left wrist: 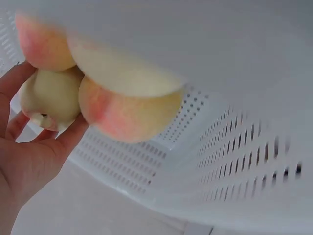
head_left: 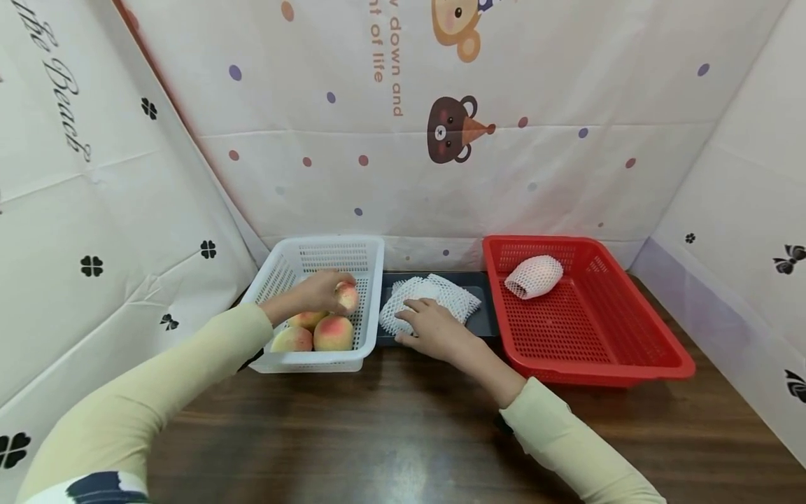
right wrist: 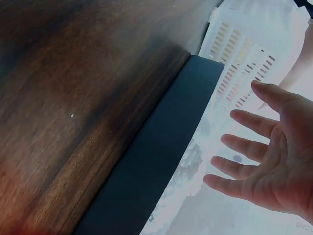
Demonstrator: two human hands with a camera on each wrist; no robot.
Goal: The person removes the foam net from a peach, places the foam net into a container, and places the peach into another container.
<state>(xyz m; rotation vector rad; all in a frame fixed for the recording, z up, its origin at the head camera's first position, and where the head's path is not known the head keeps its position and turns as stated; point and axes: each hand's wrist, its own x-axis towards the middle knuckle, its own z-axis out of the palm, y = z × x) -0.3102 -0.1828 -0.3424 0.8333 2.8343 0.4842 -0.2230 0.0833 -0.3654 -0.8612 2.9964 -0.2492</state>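
My left hand (head_left: 322, 292) reaches into the white basket (head_left: 371, 301) and grips a peach (head_left: 348, 297). In the left wrist view the fingers and thumb curl round that peach (left wrist: 53, 98), its stem end showing. Other peaches (head_left: 334, 333) lie against it in the basket. My right hand (head_left: 436, 330) hovers with spread fingers over the white foam net sleeves (head_left: 434, 290), which sit in a dark tray (head_left: 483, 308). From the right wrist, the hand (right wrist: 274, 152) shows an empty palm above the tray's side wall (right wrist: 161, 147).
A red basket (head_left: 655, 322) stands to the right of the tray, with one puffed-out foam net sleeve (head_left: 535, 276) inside at its back left. All three containers stand on a dark wooden table (head_left: 378, 427). Printed white cloth (head_left: 302, 182) hangs behind and at both sides.
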